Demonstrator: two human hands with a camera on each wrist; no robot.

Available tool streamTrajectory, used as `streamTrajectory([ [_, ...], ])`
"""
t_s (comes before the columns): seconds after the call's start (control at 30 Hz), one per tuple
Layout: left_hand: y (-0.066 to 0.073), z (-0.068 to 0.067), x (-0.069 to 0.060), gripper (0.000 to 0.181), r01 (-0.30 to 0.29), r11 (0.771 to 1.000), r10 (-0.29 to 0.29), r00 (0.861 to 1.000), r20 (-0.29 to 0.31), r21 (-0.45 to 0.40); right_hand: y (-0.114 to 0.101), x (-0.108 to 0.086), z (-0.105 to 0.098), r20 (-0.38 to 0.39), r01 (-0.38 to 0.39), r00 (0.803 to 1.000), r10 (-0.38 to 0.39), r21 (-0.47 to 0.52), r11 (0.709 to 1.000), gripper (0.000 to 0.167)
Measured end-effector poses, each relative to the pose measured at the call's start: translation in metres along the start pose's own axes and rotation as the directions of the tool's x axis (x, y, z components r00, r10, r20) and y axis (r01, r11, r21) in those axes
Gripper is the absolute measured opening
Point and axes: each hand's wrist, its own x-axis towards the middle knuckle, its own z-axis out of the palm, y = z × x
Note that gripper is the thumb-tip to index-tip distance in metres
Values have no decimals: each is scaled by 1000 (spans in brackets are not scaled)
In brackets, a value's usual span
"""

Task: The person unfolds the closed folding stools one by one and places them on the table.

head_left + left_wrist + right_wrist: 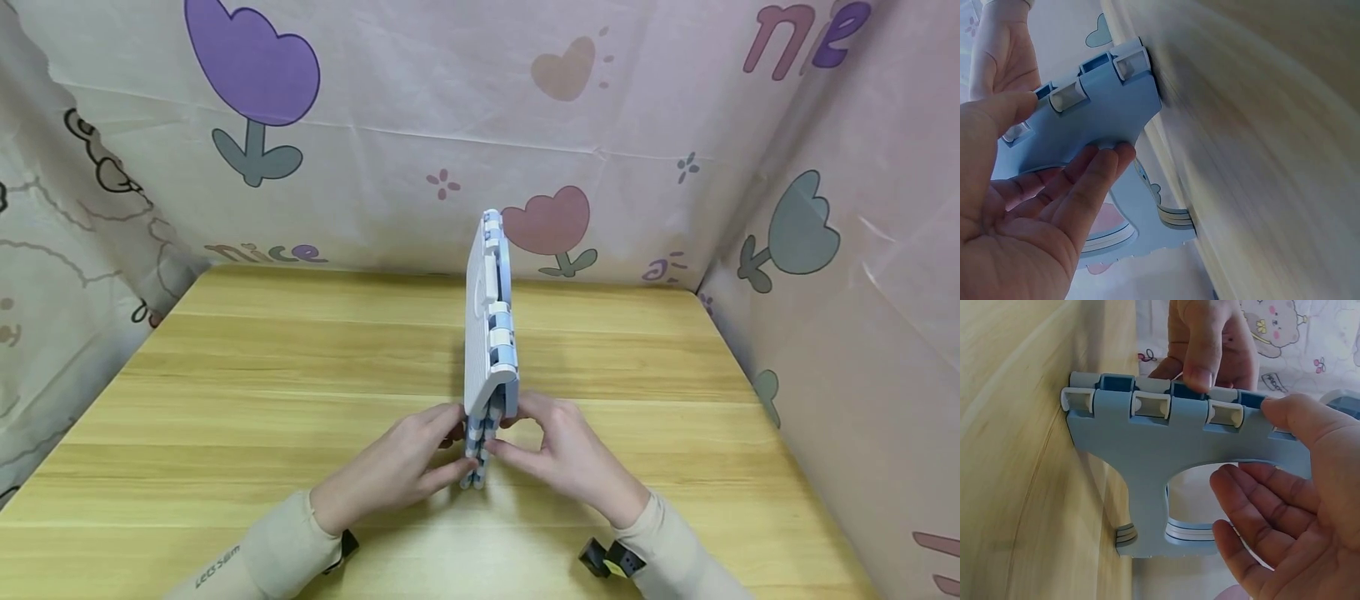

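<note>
A blue and white folding step stool point(482, 325) stands upright on edge on the table, folded nearly flat, its ribbed white top facing left. My left hand point(401, 458) grips the near hinged edge from the left side. In the left wrist view its thumb point(1019, 106) lies on the hinge and its fingertips point(1104, 159) touch the blue leg panel point(1104, 103). From the right, my right hand point(562, 446) holds the same edge, thumb point(1282, 409) on the hinge and fingers at the panel's cut-out. Two leg panels lie close together between the hands.
The wood-grain table point(247, 375) stretches out around the stool. A printed cloth point(390, 83) with flowers and hearts hangs behind it and along both sides. Dark wrist devices point(611, 558) sit at the sleeves.
</note>
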Motion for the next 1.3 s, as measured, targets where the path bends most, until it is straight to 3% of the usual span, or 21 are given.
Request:
streamTrajectory([
  [0.2, 0, 0, -1, 45, 8, 1000, -8, 1000, -7, -10, 4, 1, 2, -18, 63, 998, -63, 10, 998, 26],
  [0.5, -3, 0, -5, 67, 0, 1000, 0, 1000, -9, -19, 6, -7, -5, -15, 27, 1000, -27, -32, 999, 34],
  [0.7, -4, -2, -11, 53, 14, 1000, -14, 1000, -25, 8, 8, -12, -9, -35, 54, 998, -57, -65, 996, 33],
  [1.03, -5, -10, -21, 42, -46, 998, 51, 995, -88, 50, 14, -15, -15, -35, 118, 992, -121, -78, 990, 36],
  [1.3, -5, -17, -29, 43, 1, 999, 3, 994, -109, 33, 18, -14, -19, -26, 115, 993, -117, -75, 991, 42],
])
